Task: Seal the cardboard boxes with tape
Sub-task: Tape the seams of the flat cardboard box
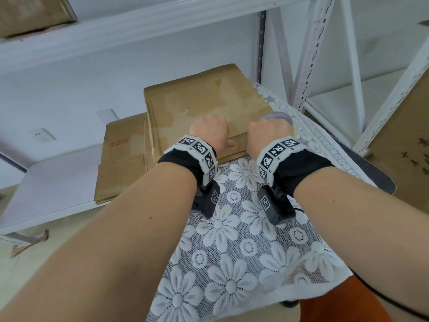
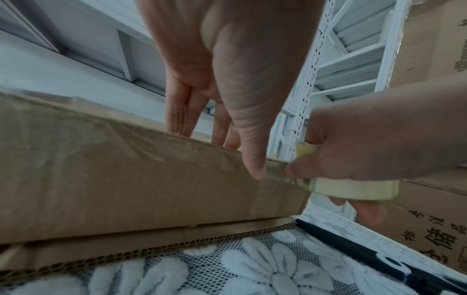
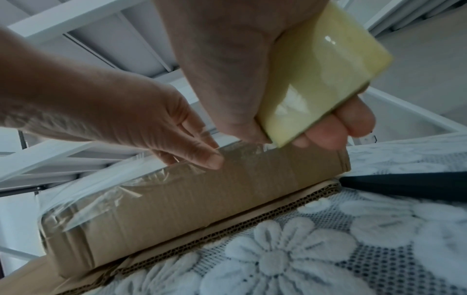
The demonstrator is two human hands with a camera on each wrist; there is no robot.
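Observation:
A flat brown cardboard box (image 1: 204,101) lies on the lace-covered table, with clear tape wrinkled over its left end (image 3: 106,191). My left hand (image 1: 209,131) lies on the box's near edge. Its fingers (image 2: 177,115) are straight on top and its thumb (image 2: 255,169) presses a clear tape strip (image 3: 242,153) onto the front side. My right hand (image 1: 267,135) grips a yellowish tape roll (image 3: 321,73) just right of that thumb, at the box's near right corner. The strip runs from the roll (image 2: 353,189) to the box (image 2: 126,179).
A corrugated cardboard sheet (image 2: 151,249) lies under the box. Another flattened carton (image 1: 123,159) sits to the left. White metal shelving (image 1: 325,66) stands behind and to the right, with a large printed carton (image 1: 406,147) at the right. The lace tablecloth (image 1: 243,252) covers the near table.

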